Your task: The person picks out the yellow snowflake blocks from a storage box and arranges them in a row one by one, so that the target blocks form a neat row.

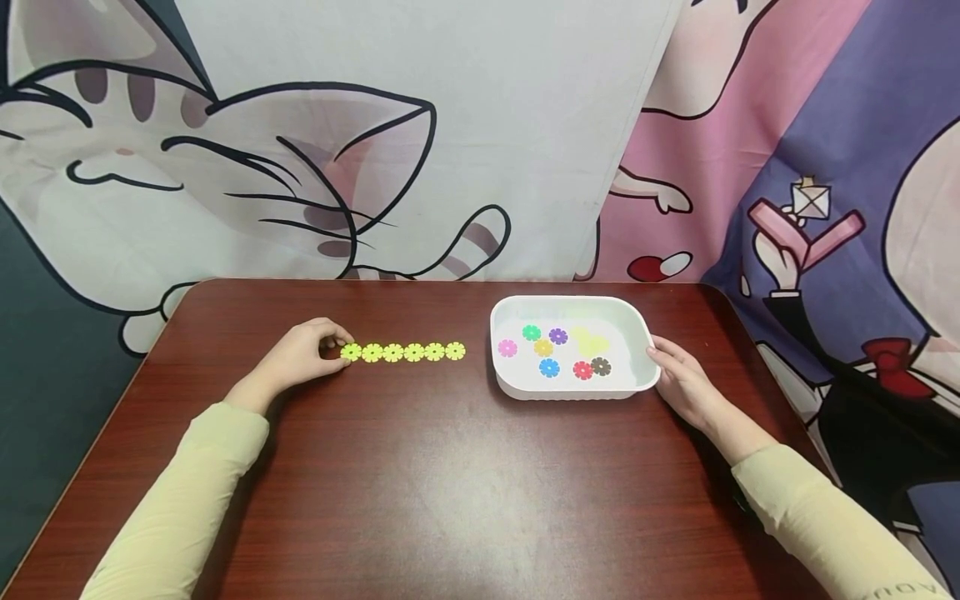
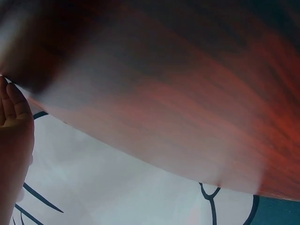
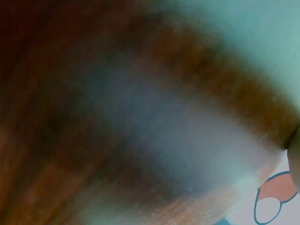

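Observation:
A straight row of several yellow flower-shaped plastic discs (image 1: 403,352) lies on the table, left of its middle. My left hand (image 1: 300,357) pinches the leftmost disc (image 1: 350,352) between thumb and fingers. A white plastic tray (image 1: 577,389) stands to the right of the row. At its right end, my right hand (image 1: 687,387) grips the rim, thumb over the top and the other fingers partly hidden. In the left wrist view only part of the left hand (image 2: 15,131) shows at the edge. The right wrist view is mostly blurred, and what the fingers touch is hidden there.
Inside the tray lie loose flower-shaped discs, among them a pink one (image 1: 507,348), a blue one (image 1: 549,367), a red one (image 1: 582,370) and pale yellow ones (image 1: 592,342). The brown wooden table (image 1: 480,492) meets a cartoon-printed cloth (image 1: 525,142) at its far edge.

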The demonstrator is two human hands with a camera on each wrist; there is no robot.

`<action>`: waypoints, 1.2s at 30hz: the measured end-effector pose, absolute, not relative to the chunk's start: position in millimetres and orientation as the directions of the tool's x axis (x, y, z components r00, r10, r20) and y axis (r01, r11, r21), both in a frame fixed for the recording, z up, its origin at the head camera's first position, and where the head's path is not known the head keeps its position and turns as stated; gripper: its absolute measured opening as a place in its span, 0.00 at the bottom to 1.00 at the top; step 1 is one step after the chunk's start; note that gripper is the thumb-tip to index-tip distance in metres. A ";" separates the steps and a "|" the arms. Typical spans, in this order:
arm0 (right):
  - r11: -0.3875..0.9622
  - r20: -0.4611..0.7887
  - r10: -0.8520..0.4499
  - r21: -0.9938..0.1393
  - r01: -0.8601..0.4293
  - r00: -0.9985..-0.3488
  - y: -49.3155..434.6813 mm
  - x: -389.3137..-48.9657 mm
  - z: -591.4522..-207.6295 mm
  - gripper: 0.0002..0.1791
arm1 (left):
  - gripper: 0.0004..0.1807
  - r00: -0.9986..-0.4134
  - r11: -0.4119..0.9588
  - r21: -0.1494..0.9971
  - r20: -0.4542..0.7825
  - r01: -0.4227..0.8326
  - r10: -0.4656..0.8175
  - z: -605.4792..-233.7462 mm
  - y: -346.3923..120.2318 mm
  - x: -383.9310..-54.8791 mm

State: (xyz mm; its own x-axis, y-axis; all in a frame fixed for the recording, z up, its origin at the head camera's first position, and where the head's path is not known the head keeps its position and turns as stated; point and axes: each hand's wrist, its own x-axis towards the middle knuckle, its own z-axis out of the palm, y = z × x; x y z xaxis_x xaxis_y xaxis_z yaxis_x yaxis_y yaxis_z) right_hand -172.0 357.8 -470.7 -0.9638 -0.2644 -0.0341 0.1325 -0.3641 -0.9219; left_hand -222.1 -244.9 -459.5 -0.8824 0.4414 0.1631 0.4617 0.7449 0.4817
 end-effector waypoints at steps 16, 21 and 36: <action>-0.373 -0.038 -0.254 -0.918 0.134 -0.967 358.2 -171.1 -471.7 0.16 | 0.14 -0.895 0.717 0.545 0.176 0.435 0.409 -449.0 -241.2 -224.1; -0.370 -0.038 -0.256 -0.919 0.134 -0.966 358.7 -171.8 -471.8 0.16 | 0.14 -0.893 0.705 0.556 0.190 0.440 0.407 -447.0 -232.2 -229.1; -0.375 -0.039 -0.256 -0.917 0.137 -0.966 358.1 -172.3 -471.2 0.16 | 0.14 -0.882 0.691 0.560 0.184 0.457 0.434 -430.0 -193.2 -247.7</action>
State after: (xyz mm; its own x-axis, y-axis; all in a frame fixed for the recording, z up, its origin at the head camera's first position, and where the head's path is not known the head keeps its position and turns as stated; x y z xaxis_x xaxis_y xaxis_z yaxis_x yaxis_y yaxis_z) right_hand -172.3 358.1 -471.2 -0.9659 -0.2561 -0.0391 0.1367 -0.3753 -0.9168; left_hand -247.7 -193.2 -430.0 -0.8820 0.4337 0.1841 0.4567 0.6908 0.5605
